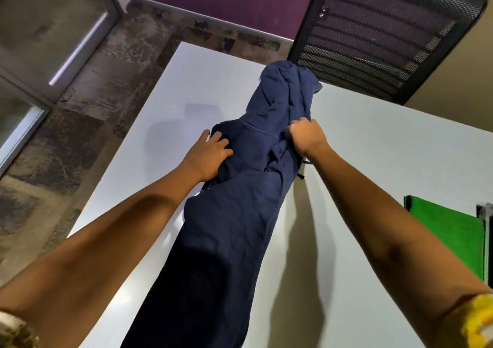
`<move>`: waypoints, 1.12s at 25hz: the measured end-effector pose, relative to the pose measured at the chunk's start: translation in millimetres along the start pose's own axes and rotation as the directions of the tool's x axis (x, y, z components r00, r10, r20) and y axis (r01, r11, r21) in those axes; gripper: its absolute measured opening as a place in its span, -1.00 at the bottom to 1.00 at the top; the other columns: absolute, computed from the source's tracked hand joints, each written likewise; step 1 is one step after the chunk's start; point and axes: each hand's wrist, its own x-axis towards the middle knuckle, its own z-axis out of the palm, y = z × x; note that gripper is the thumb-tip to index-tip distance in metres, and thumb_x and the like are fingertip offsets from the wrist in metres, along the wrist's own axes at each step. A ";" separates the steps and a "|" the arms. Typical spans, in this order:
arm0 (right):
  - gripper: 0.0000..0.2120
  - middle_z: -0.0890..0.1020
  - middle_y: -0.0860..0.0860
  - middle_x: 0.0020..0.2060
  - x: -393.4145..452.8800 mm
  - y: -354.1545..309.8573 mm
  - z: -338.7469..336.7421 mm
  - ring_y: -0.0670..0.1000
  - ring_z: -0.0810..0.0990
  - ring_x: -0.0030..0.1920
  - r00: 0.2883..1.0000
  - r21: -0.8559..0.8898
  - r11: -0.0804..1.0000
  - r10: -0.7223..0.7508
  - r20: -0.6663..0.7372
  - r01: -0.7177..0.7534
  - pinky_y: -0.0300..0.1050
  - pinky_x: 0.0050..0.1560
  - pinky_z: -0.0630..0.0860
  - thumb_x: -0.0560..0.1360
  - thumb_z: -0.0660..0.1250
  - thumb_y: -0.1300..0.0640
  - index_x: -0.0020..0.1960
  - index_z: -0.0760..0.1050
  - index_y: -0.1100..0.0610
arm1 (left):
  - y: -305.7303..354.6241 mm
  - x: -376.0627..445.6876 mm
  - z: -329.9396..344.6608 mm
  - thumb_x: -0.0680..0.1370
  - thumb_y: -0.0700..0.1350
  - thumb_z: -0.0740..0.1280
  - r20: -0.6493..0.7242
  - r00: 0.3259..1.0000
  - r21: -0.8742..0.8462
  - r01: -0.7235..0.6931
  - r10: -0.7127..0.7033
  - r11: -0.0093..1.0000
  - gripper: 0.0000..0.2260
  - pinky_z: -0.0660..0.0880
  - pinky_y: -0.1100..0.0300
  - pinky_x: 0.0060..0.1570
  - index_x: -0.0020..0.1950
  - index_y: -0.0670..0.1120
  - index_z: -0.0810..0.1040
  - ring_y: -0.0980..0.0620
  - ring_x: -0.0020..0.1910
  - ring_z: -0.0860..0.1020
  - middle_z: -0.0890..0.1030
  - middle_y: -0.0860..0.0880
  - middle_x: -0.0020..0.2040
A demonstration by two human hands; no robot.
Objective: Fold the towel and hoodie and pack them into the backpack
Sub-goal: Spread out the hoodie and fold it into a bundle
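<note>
both hands are on the navy hoodie (229,214), which hangs in a long bunched column over the white tabletop (373,160). the right hand (306,138) grips a fistful of cloth near the hood; the left hand (210,152) clutches the opposite shoulder, fingers dug into the fabric. best move, i'd say: spread the hands apart and lay it flat before any fold. right of the right arm sits a green cloth (450,238), perhaps the towel. beyond the hands, a black mesh chair (386,40), purple wall, mottled floor. no backpack in view.

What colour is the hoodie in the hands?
Dark navy blue hoodie, seen in the head view.
</note>
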 end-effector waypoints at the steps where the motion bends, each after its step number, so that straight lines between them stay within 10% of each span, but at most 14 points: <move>1: -0.68 0.61 0.05 0.13 -4.1 1.1 3.8 0.16 0.49 0.19 1.000 0.100 0.995 -0.008 0.014 0.006 0.00 0.16 0.33 0.54 0.17 0.32 0.13 0.60 0.07 | 1.2 0.8 -1.8 0.52 -0.18 0.35 -0.005 1.000 -0.006 -0.003 0.003 1.000 -0.65 0.13 -0.06 0.43 0.30 -0.03 0.57 -0.11 0.32 0.34 0.51 -0.05 0.22; 8: -0.78 0.62 0.10 0.08 -32.2 4.5 17.3 0.16 0.47 0.19 0.926 0.025 0.930 0.362 0.110 -0.367 0.02 0.17 0.31 0.51 0.20 0.27 0.08 0.55 0.14 | 19.4 21.9 -28.4 0.59 -0.17 0.24 0.012 0.986 0.050 0.168 -0.169 0.984 -0.75 -0.15 -0.27 0.51 0.20 -0.12 0.62 -0.16 0.43 0.28 0.45 -0.13 0.35; 11: -0.78 0.60 0.13 0.07 -42.8 -20.9 13.4 0.21 0.51 0.12 0.778 0.506 0.705 0.620 -0.099 -0.497 0.05 0.10 0.36 0.52 0.18 0.25 0.12 0.50 0.17 | 37.5 22.2 -26.5 0.50 -0.25 0.26 -0.055 0.899 -0.287 0.403 -0.435 0.869 -0.60 0.02 -0.24 0.50 0.34 -0.12 0.44 -0.16 0.39 0.33 0.42 -0.15 0.37; 13: -0.78 0.61 0.09 0.06 -57.8 -56.2 6.3 0.14 0.55 0.10 0.691 0.788 0.554 0.681 -0.243 -0.269 -0.02 0.14 0.38 0.58 0.17 0.18 0.16 0.51 0.16 | 48.7 15.1 -19.4 0.48 -0.29 0.27 -0.104 0.801 -0.469 0.484 -0.590 0.739 -0.52 0.07 -0.18 0.48 0.41 -0.14 0.38 -0.14 0.40 0.34 0.40 -0.14 0.39; 16: -0.65 0.55 0.05 0.27 -91.2 -122.6 25.9 0.10 0.44 0.37 0.836 0.702 0.711 0.404 -0.372 -0.031 0.02 0.48 0.24 0.64 0.18 0.03 0.35 0.47 0.16 | 68.7 -2.6 -1.0 0.47 -0.33 0.24 -0.248 0.800 -0.567 0.338 -0.546 0.751 -0.51 0.14 -0.16 0.47 0.41 -0.16 0.40 -0.14 0.44 0.36 0.40 -0.14 0.42; 21: -0.46 0.27 0.07 0.55 -106.0 -118.7 88.4 0.09 0.15 0.58 0.912 0.528 0.827 0.349 -0.214 -0.193 0.08 0.58 -0.21 0.68 0.04 -0.11 0.57 0.22 0.15 | 95.9 -32.0 30.1 0.64 -0.07 0.16 -0.390 0.862 -0.478 0.110 -0.323 0.871 -0.62 0.25 -0.22 0.43 0.43 -0.15 0.39 -0.13 0.50 0.31 0.38 -0.14 0.46; 24: -0.56 0.57 0.06 0.31 -97.3 -98.6 83.2 0.11 0.47 0.36 0.886 0.477 0.861 0.350 -0.304 -0.177 0.07 0.40 0.15 0.65 0.08 -0.10 0.35 0.50 0.12 | 105.0 -39.4 48.1 0.64 0.27 0.01 -0.152 0.909 -0.481 0.275 -0.387 0.833 -0.40 0.00 -0.32 0.52 0.59 -0.03 0.17 -0.15 0.61 0.02 0.09 -0.12 0.63; 28: -0.81 0.63 -0.03 -0.12 -61.5 -61.4 41.0 0.09 0.52 0.02 0.837 0.709 0.657 0.517 -0.178 -0.255 -0.06 0.02 0.15 0.58 0.23 0.00 -0.11 0.55 0.05 | 101.4 -34.9 61.0 0.43 0.58 -0.10 0.072 0.948 -0.337 0.316 -0.310 0.887 -0.10 -0.23 -0.37 0.46 0.63 0.12 -0.16 -0.24 0.59 -0.25 -0.28 -0.12 0.63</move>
